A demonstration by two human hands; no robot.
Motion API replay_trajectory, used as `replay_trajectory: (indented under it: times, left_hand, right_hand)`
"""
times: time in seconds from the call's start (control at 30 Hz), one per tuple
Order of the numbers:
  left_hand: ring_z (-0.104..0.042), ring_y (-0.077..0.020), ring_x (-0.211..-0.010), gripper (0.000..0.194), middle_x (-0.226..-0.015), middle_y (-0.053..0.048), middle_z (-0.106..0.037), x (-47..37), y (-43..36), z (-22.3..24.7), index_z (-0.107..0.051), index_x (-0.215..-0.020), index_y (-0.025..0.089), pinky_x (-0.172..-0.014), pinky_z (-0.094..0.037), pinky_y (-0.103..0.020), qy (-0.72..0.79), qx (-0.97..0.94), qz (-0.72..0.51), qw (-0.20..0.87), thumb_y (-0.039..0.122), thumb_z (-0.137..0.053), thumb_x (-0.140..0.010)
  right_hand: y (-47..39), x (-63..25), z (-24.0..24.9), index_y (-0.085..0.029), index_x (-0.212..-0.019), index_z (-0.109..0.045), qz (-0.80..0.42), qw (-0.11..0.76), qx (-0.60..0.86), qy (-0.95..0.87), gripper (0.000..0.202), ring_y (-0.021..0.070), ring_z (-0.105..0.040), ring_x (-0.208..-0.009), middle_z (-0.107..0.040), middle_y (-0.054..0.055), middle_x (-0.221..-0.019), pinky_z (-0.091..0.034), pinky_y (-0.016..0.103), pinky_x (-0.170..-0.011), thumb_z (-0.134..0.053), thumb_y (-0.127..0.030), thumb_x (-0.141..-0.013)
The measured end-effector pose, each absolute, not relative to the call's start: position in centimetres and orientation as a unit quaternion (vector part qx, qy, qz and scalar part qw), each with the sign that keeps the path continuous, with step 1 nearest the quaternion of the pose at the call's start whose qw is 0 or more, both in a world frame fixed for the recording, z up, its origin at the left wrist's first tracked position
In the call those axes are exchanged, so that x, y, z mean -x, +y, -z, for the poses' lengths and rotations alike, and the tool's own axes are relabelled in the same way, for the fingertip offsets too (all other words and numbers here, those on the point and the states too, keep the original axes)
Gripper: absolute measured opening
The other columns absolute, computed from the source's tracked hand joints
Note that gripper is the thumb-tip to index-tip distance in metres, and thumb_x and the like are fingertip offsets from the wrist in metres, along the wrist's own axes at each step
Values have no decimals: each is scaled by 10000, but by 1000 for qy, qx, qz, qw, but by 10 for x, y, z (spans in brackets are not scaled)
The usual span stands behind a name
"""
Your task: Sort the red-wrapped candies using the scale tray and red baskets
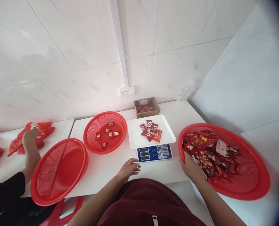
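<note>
My left hand (129,169) hovers over the front of the table, fingers apart and empty, just left of the blue scale (155,153). On the scale's white tray (134,135) lie several red packets (149,135). At the right, my right hand (191,166) is at the near left rim of a large red basket (254,175), which holds a heap of red packets (210,153). Its fingers wrap round the rim, partly hidden among the packets. A smaller red basket (90,135) left of the scale contains several small packets (110,134).
Behind the scale sits a cardboard box (147,107) with packets inside. An empty red basket (61,169) stands at the left edge. Another person's arm (32,153) reaches over red plastic bags (19,141). Clear plastic (184,93) lies by the wall.
</note>
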State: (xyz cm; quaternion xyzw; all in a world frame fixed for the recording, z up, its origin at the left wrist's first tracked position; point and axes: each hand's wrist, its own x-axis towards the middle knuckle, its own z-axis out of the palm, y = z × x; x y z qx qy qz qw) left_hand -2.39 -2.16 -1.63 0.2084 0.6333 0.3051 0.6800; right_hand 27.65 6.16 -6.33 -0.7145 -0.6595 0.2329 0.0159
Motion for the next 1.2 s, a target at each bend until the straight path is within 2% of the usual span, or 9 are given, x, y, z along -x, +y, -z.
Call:
replay_trajectory:
  times: [0.1, 0.2, 0.33, 0.43, 0.63, 0.77, 0.9, 1.0, 1.2]
  left_hand:
    - [-602, -140, -793, 295, -934, -71, -622, 29, -22, 26, -525, -1024, 166, -731, -473, -294, 665, -282, -289, 628, 288, -561, -758]
    - [-587, -193, -981, 314, -1043, -102, -624, 50, -16, 30, -526, -1084, 180, -868, -460, -362, 726, -429, -301, 445, 284, -526, -788]
    - [-334, -266, -1322, 473, -1358, -156, -448, 100, 0, 19, -443, -1281, 162, -1075, -281, -461, 787, -528, -290, 132, 322, -462, -836]
    - [-142, -297, -1404, 621, -1490, -170, -257, 143, 7, 7, -301, -1401, 144, -1116, -166, -502, 852, -482, -204, 16, 391, -441, -848]
    - [-7, -397, -1401, 919, -1533, -225, -27, 214, -1, 9, -96, -1464, 165, -1066, -109, -622, 950, -301, -63, 47, 521, -541, -744]
    - [-293, -463, -1309, 1043, -1436, -316, -272, 256, -15, 14, 10, -1451, 78, -947, -325, -637, 977, -145, -89, 130, 600, -510, -713]
    - [-571, -387, -1079, 862, -1198, -294, -553, 287, -21, 8, -224, -1379, -3, -807, -494, -478, 964, -173, -76, 187, 508, -499, -742]
    - [-583, -381, -1063, 651, -1169, -268, -584, 296, -19, -1, -386, -1281, 41, -783, -495, -470, 960, -213, -47, 175, 424, -491, -766]
    - [-594, -367, -1050, 499, -1086, -245, -635, 292, -15, -9, -466, -1207, 50, -868, -432, -494, 948, -281, 7, 151, 347, -447, -807]
  right_hand:
    - [63, -274, 62, -74, -1360, -330, -236, -15, 717, -656, 513, 303, -554, -1116, -545, 229, -1250, -413, 426, -889, -220, -314, -920]
    - [65, -274, 62, -75, -1361, -323, -235, -25, 716, -656, 506, 300, -561, -1108, -548, 225, -1246, -417, 419, -876, -211, -300, -921]
    - [64, -273, 59, -93, -1362, -322, -229, -28, 719, -655, 494, 288, -572, -1091, -533, 214, -1272, -422, 405, -862, -224, -280, -916]
    - [64, -273, 58, -104, -1353, -339, -229, -32, 721, -653, 483, 281, -584, -1071, -549, 210, -1254, -423, 398, -856, -231, -274, -914]
    - [64, -273, 60, -102, -1352, -344, -225, -40, 723, -652, 482, 282, -600, -1046, -585, 208, -1198, -422, 395, -858, -238, -265, -911]
    - [64, -273, 62, -101, -1362, -333, -219, -34, 723, -654, 489, 275, -588, -1072, -564, 202, -1241, -421, 389, -868, -244, -237, -901]
    - [64, -274, 63, -81, -1362, -330, -218, -22, 718, -660, 492, 278, -576, -1087, -524, 211, -1295, -411, 395, -882, -241, -227, -901]
    - [64, -274, 64, -68, -1354, -340, -217, -20, 718, -661, 487, 277, -585, -1072, -560, 223, -1242, -405, 403, -885, -242, -219, -902]
    - [65, -276, 65, -76, -1347, -358, -219, -15, 716, -663, 478, 258, -586, -1087, -603, 208, -1176, -405, 379, -896, -251, -233, -908]
